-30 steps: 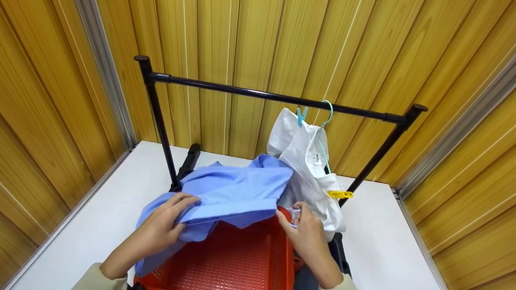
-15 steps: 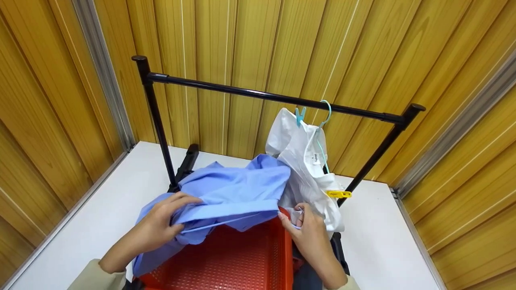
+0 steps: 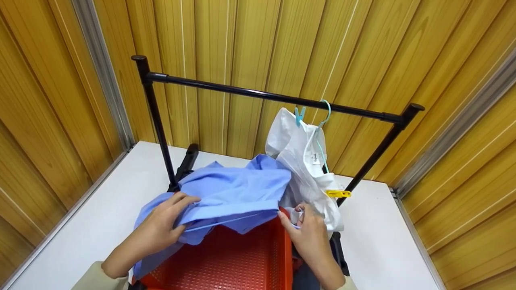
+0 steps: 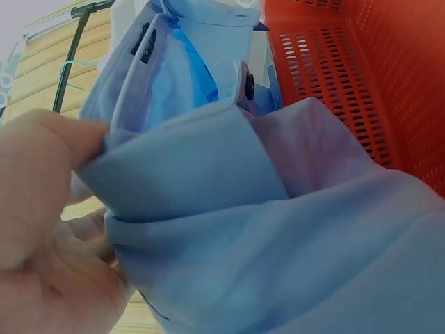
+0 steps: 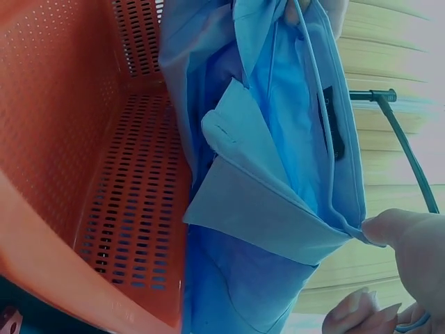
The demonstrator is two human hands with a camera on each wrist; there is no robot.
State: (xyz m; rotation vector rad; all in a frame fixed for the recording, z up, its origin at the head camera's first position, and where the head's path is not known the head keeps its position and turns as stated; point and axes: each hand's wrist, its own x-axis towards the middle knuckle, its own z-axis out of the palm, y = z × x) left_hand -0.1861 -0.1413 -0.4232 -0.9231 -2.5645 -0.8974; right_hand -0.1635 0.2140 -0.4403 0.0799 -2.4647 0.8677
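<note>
A light blue shirt (image 3: 242, 181) is spread over the back and left of a red plastic basket (image 3: 225, 257). My left hand (image 3: 161, 223) pinches the left part of its collar; in the left wrist view the collar (image 4: 188, 160) folds over between thumb and fingers. On the other side, my right hand (image 3: 310, 233) pinches the collar's right end between thumb and finger. A small bluish curved piece (image 5: 415, 323) shows by its curled fingers, too hidden to identify. The collar, a dark label (image 5: 332, 125) and the shirt's inside face the right wrist camera.
Behind stands a black garment rack (image 3: 250, 92). A white shirt (image 3: 298, 161) hangs from it on a pale green hanger (image 3: 327, 112), with a light blue clothespin (image 3: 299, 116) and a yellow clothespin (image 3: 338, 194). A white tabletop (image 3: 379, 241) and wood-patterned walls (image 3: 225, 44) surround it.
The collar's front edge has parted slightly, so a lower strip of the blue shirt shows beneath it. Both hands keep their hold, shifting only a little.
</note>
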